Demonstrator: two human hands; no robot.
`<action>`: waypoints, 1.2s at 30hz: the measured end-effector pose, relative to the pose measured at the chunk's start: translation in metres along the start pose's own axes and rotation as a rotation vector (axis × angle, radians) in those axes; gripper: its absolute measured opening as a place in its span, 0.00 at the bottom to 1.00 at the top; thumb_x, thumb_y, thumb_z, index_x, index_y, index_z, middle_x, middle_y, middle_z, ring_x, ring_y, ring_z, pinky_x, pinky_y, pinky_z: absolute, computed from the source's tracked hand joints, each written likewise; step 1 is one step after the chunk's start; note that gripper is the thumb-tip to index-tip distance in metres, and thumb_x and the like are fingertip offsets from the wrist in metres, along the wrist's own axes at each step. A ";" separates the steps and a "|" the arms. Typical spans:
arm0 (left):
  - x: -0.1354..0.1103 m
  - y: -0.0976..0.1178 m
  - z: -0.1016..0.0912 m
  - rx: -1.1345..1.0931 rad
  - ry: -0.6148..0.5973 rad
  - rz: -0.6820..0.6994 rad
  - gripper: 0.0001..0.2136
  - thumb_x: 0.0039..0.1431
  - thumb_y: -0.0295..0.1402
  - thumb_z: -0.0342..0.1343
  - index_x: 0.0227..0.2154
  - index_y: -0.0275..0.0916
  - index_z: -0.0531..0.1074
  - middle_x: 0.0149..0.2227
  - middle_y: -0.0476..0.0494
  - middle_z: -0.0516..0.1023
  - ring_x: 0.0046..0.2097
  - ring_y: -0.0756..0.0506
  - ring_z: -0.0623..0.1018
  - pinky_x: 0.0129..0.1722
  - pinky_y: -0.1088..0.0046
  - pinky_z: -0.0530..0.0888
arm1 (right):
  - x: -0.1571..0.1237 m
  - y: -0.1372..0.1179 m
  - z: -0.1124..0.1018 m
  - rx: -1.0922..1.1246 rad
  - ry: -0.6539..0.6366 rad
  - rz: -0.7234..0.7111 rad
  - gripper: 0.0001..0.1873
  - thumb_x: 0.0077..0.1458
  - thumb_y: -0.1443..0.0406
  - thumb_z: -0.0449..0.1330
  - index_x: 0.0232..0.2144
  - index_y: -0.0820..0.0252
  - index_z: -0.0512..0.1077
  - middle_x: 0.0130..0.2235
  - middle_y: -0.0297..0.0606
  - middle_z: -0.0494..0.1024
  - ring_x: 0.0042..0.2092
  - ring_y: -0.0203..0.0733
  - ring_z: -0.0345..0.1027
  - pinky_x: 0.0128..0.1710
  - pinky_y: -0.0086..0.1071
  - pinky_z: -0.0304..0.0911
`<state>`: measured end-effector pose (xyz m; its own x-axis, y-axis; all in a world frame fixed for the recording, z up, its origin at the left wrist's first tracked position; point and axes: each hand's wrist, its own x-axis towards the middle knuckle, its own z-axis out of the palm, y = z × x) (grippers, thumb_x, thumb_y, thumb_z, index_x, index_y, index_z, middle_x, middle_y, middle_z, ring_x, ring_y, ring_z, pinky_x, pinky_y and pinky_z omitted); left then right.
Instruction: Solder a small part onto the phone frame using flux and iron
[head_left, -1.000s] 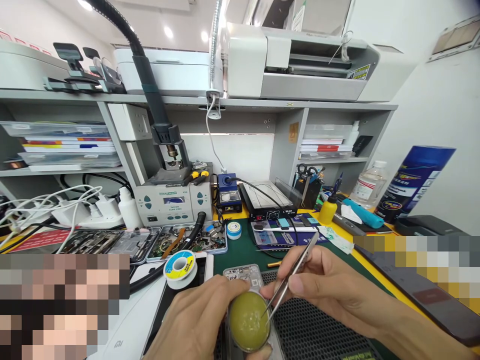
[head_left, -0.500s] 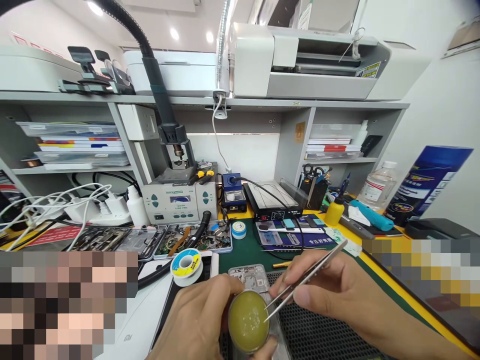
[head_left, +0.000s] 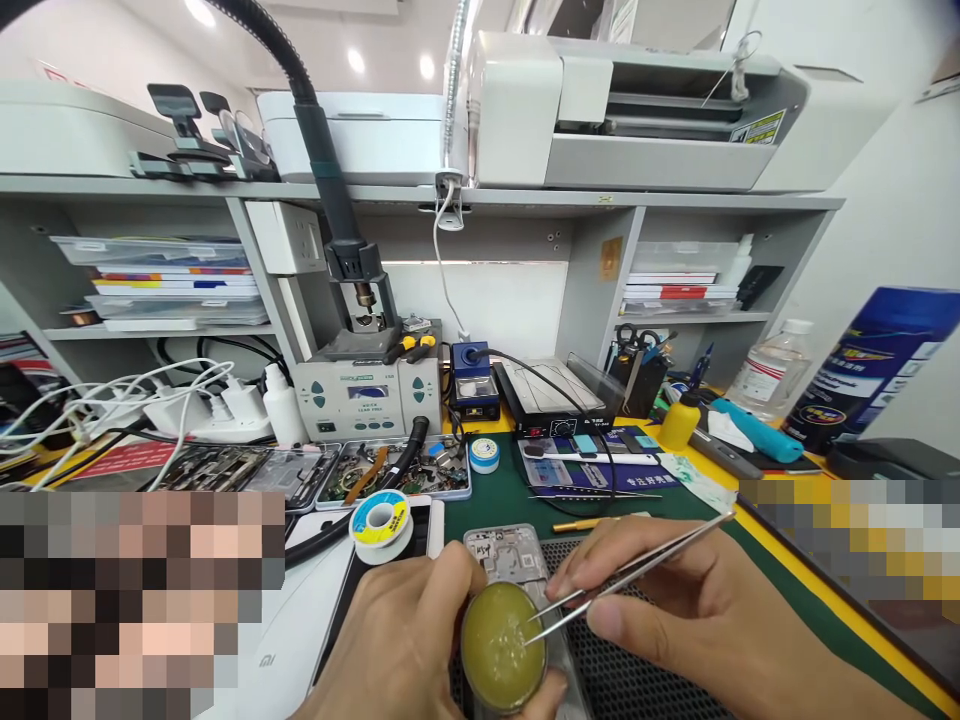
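Note:
My left hand (head_left: 397,630) is closed around a small round tub of yellow-green paste (head_left: 499,650), tilted so its glossy surface faces me. Between the thumb and fingers of my right hand (head_left: 690,600) is a pair of metal tweezers (head_left: 652,568). Its tips are slightly apart and lie over the right part of the paste; whether both touch it I cannot tell. Beneath the tub is an opened phone body (head_left: 502,552), partly covered by the tub and my left hand. It lies by a black perforated mat (head_left: 630,650).
A solder spool (head_left: 381,525) sits on a device left of my hands. Beyond are a tray of small parts (head_left: 465,485), a hot-air station (head_left: 367,400), a heating plate (head_left: 559,395) and a brass-coloured tool (head_left: 581,524). A yellow bottle (head_left: 680,422) stands to the right.
The view has shifted slightly, so the bench appears further right. The tweezers have tilted flatter, and their tips reach a little further over the paste. My left hand still holds the tub.

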<state>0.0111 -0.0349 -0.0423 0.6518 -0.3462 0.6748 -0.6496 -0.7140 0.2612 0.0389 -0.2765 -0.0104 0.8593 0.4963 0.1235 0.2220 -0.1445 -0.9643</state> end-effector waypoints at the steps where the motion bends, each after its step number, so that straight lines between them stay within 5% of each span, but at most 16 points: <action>1: 0.000 0.000 0.000 -0.002 0.001 -0.001 0.21 0.48 0.36 0.68 0.36 0.45 0.59 0.25 0.58 0.72 0.22 0.51 0.73 0.16 0.76 0.70 | 0.000 0.000 0.000 -0.011 -0.001 -0.003 0.07 0.59 0.57 0.69 0.40 0.50 0.81 0.42 0.37 0.83 0.46 0.48 0.78 0.49 0.39 0.72; 36: 0.003 0.006 0.001 -0.054 -0.016 -0.117 0.15 0.50 0.35 0.63 0.31 0.44 0.59 0.18 0.61 0.65 0.15 0.54 0.65 0.12 0.79 0.59 | 0.000 0.004 0.003 -0.144 0.013 -0.130 0.04 0.60 0.61 0.69 0.38 0.47 0.83 0.41 0.36 0.85 0.46 0.48 0.79 0.48 0.37 0.75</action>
<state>0.0095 -0.0410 -0.0394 0.7302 -0.2722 0.6266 -0.5886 -0.7163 0.3749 0.0384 -0.2749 -0.0147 0.8246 0.5082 0.2488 0.3944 -0.2010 -0.8967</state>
